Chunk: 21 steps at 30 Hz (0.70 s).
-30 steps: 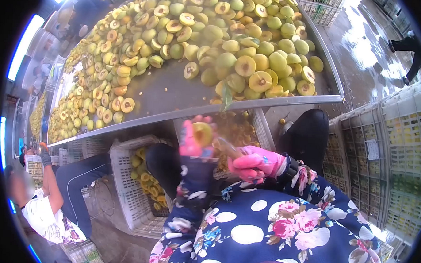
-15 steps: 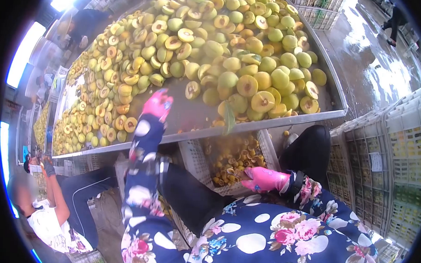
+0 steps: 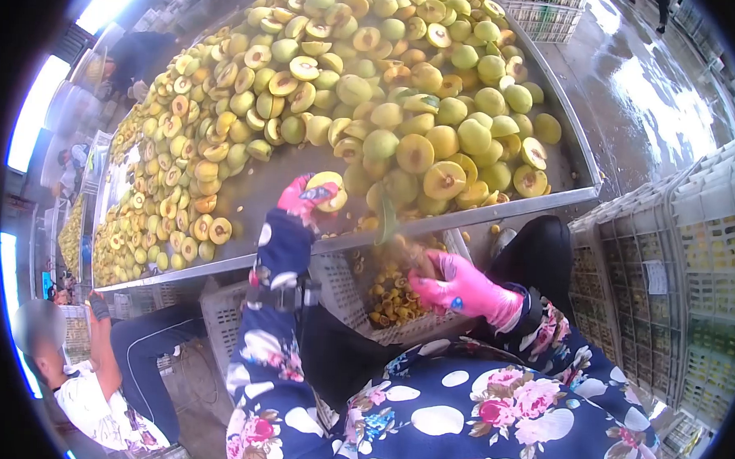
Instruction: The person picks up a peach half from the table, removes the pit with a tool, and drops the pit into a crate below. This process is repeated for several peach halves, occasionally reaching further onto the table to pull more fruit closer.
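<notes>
My left hand (image 3: 297, 200), in a pink glove, is closed around a yellow peach half (image 3: 328, 191) above the front of the metal table (image 3: 259, 184). My right hand (image 3: 467, 291), also gloved in pink, is above a white crate (image 3: 336, 281) below the table edge. Its fingers are curled around something brownish and blurred that I cannot make out. Inside the crate lie small yellow-brown scraps (image 3: 389, 292). A big heap of cut peaches (image 3: 381, 115) covers much of the table, and a green leaf (image 3: 387, 218) hangs over its front rim.
Stacked white crates (image 3: 628, 282) of fruit stand close on my right. A person in a white shirt (image 3: 105, 407) sits at the lower left, hands near the table's corner. Wet floor (image 3: 628, 85) lies beyond the table at the right.
My left hand has moved right and slightly down along the table and now holds a peach half. My right hand has risen a little, its fingers now curled. The view has shifted slightly.
</notes>
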{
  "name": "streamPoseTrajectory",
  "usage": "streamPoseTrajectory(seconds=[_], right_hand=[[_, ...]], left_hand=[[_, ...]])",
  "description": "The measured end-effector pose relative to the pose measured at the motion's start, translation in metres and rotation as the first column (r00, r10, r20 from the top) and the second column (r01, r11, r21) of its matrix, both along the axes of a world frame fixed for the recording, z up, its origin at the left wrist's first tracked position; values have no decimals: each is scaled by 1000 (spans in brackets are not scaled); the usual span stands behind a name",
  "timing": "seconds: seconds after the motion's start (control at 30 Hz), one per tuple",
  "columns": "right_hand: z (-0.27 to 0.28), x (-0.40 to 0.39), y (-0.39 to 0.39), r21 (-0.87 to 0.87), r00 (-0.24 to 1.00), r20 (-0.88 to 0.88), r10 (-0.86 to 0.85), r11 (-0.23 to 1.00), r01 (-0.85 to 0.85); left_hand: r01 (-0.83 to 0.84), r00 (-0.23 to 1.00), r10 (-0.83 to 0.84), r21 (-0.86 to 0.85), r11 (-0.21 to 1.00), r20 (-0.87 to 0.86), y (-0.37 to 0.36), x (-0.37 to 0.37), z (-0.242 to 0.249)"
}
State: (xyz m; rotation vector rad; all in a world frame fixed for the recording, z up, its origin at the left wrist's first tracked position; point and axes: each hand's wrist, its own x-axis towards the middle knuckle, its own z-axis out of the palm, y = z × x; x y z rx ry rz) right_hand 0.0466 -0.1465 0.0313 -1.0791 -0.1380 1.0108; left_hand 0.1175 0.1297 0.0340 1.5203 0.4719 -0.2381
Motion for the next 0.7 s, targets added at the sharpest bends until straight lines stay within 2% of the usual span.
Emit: streamPoseTrajectory(seconds=[0.03,0.1,0.2,0.3,0.43,0.57,0.67,0.7], right_hand=[[12,3,1,-53,999,34,0,999,1],[26,3,3,-114,997,78,18,993,-9],[31,-4,7,-141,990,130,55,989,-36],[29,-12,8,-193,971,224,81,981,-37],[25,-19,8,-291,902,414,120,957,6],[32,-24,5,-356,810,564,161,933,62],[31,-25,6,-370,775,609,167,925,92],[29,-26,6,-370,747,645,163,921,118]], left_hand=[[-30,998,37,-136,990,47,-13,-21,16],[54,994,-28,-247,968,106,-28,-45,33],[-57,993,100,-505,861,58,-38,-70,12],[-113,983,182,-669,735,35,-61,-88,8],[-253,944,320,-787,563,-75,-84,-97,10],[-258,943,325,-779,571,-74,-93,-108,13],[-79,971,229,-805,588,73,-91,-114,2],[-77,971,228,-801,594,75,-90,-115,-4]])
